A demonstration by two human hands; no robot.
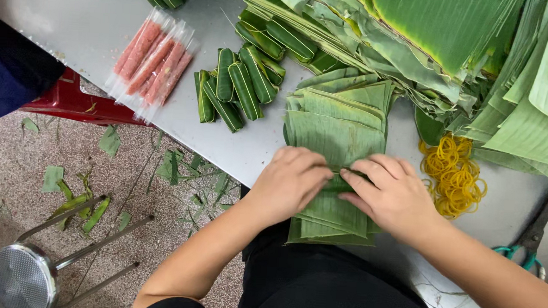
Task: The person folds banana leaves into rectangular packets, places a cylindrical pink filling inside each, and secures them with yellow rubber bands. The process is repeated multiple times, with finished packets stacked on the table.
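Note:
A stack of cut green banana leaf pieces [336, 123] lies on the grey metal table [73, 21] in front of me. My left hand [288, 183] and my right hand [392, 193] both press on the near part of the stack, fingers curled and fingertips meeting over a fold in the top leaf. What lies under the fingers is hidden. Several finished leaf-wrapped rolls [237, 85] lie just beyond the stack to the left. Several pink meat sticks in clear plastic sleeves [153, 58] lie further left.
A heap of yellow rubber bands [453, 174] sits right of my right hand. Scissors with teal handles [531, 243] lie at the right edge. Large banana leaves [458, 38] pile across the back. A metal stool [26, 272], leaf scraps and a red stool [74, 100] are on the floor.

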